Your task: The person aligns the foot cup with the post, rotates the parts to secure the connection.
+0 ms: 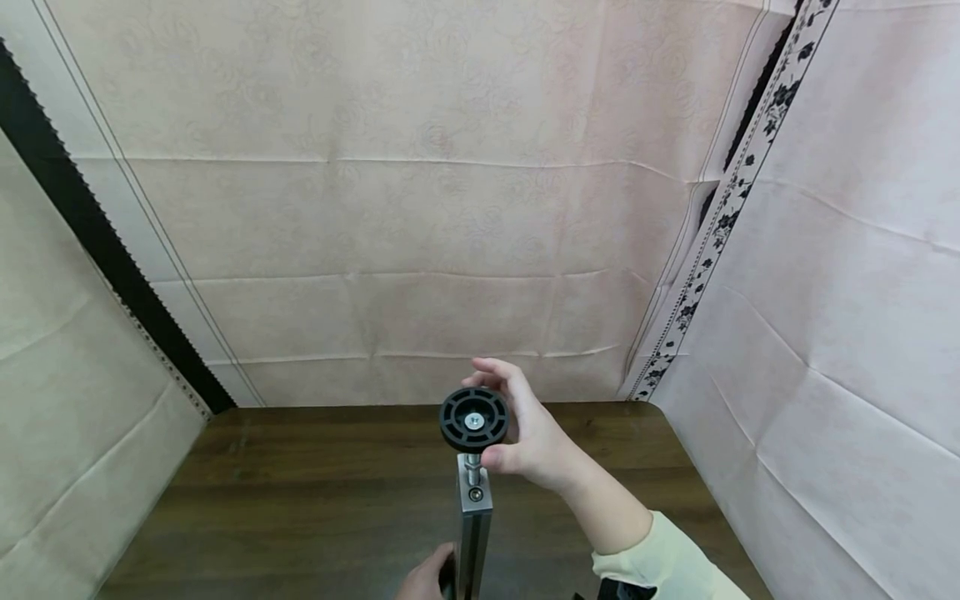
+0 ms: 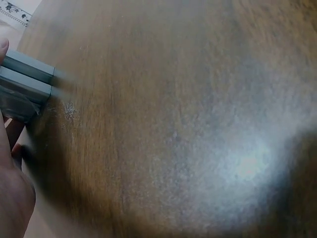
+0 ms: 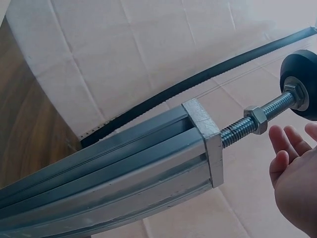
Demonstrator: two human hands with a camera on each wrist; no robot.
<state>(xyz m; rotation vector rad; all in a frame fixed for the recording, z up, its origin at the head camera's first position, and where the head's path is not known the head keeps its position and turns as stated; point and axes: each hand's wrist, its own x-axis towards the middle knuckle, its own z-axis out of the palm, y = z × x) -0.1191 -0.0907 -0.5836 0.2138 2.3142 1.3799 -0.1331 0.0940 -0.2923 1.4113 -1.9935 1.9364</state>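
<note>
An aluminium profile (image 1: 474,542) stands up toward the head camera, with a flat end plate (image 3: 208,141) on its top. Screwed into that end is a levelling foot (image 1: 474,421) with a round black base, a threaded stem (image 3: 235,132) and a hex nut (image 3: 256,120) partway along it. My right hand (image 1: 528,433) curls round the rim of the black base, thumb at the near side and fingers at the far side. Lower down, my left hand (image 1: 423,579) grips the profile; most of that hand is cut off by the frame edge.
Below lies a brown wood-grain tabletop (image 1: 315,500). Pale creased cloth (image 1: 412,217) hangs behind and on both sides, with a black strip (image 1: 112,242) at left and a floral border (image 1: 720,225) at right.
</note>
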